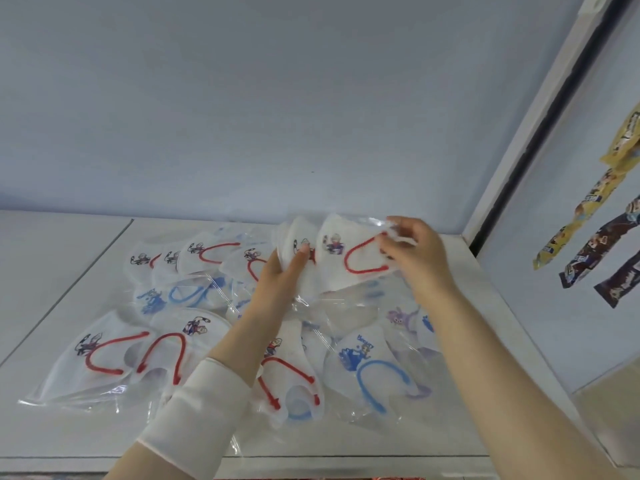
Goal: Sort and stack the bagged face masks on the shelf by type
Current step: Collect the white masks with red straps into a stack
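Note:
Several bagged white masks lie spread over the white shelf (pixel 69 292). Some have red ear loops (pixel 104 355), others blue loops (pixel 370 375), and one at the right shows a purple print (pixel 401 315). Above the pile, my left hand (pixel 280 282) grips a small fanned stack of red-loop masks (pixel 294 244). My right hand (pixel 415 258) pinches the top corner of another bagged red-loop mask (pixel 349 258), held against that stack. A row of red-loop masks (pixel 194 254) lies at the back left, with blue-loop ones (pixel 187 294) just in front.
The shelf's back wall (pixel 277 116) rises close behind the masks. At the right, a white and black upright post (pixel 519 150) bounds the shelf, and snack packets (pixel 595 237) hang beyond it. The shelf's front edge (pixel 311 459) runs below my forearms.

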{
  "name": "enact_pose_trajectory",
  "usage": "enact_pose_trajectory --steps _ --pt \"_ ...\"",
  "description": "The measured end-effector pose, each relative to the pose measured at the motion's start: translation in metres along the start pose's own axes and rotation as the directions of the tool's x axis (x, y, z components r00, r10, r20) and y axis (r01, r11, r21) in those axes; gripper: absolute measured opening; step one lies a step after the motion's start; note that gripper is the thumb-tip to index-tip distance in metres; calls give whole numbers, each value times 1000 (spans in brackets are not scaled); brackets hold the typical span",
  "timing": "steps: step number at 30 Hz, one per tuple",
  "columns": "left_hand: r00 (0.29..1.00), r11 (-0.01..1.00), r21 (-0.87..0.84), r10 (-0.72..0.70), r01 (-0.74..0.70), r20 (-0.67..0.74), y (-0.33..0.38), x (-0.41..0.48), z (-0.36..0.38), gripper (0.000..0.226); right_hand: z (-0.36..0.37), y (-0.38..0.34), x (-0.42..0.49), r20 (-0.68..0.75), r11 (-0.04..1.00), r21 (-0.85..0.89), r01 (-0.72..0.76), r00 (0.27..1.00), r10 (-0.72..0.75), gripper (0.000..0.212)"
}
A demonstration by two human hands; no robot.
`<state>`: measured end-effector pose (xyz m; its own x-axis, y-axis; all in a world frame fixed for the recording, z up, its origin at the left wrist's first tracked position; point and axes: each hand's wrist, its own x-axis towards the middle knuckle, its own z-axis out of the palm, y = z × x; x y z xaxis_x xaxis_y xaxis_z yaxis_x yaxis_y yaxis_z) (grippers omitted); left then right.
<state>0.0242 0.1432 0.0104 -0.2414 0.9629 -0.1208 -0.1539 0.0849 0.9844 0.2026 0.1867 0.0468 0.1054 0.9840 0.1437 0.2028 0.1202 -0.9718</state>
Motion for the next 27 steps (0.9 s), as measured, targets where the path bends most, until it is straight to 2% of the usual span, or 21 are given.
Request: enact_pose_trajectory --steps 3,6,7,9,11,12,14,16,18,20,22,27 --pt "999 994 103 28 -30 21 2 -1 -3 19 34 16 -4 37 993 -67 100 994 -98 35" --pt "992 992 125 46 -30 -121 3 9 -32 17 44 28 6 138 928 -283 241 968 -209 56" --pt "983 995 101 37 -19 -178 3 13 -44 20 43 34 14 205 871 -412 268 959 -198 67" --pt "960 998 63 15 3 -281 5 20 -71 27 42 44 26 376 674 -674 303 926 -40 91" --pt "937 999 43 -3 20 -348 6 23 -90 34 45 51 32 469 520 -773 364 880 82 102" --pt "932 999 33 -4 17 -363 6 24 -97 35 47 54 33 485 506 -773 382 870 84 102" --pt "926 1000 24 10 -1 -378 6 24 -104 24 49 57 34 487 528 -746 406 874 15 98" --pt "923 1000 30 20 -9 -384 3 23 -109 23 49 60 35 447 571 -705 420 889 -103 89" --pt "922 999 46 25 -8 -387 1 19 -109 27 46 58 36 366 695 -608 384 912 -185 75" --pt "923 997 74 39 -11 -383 0 15 -106 30 40 46 34 274 861 -416 293 943 -189 63" --pt "928 996 94 42 -7 -369 0 10 -99 30 32 28 29 225 948 -229 223 959 -171 57" --pt "969 996 59 80 -68 -235 4 -14 -68 24 43 -5 -9 333 992 86 96 935 -119 44"
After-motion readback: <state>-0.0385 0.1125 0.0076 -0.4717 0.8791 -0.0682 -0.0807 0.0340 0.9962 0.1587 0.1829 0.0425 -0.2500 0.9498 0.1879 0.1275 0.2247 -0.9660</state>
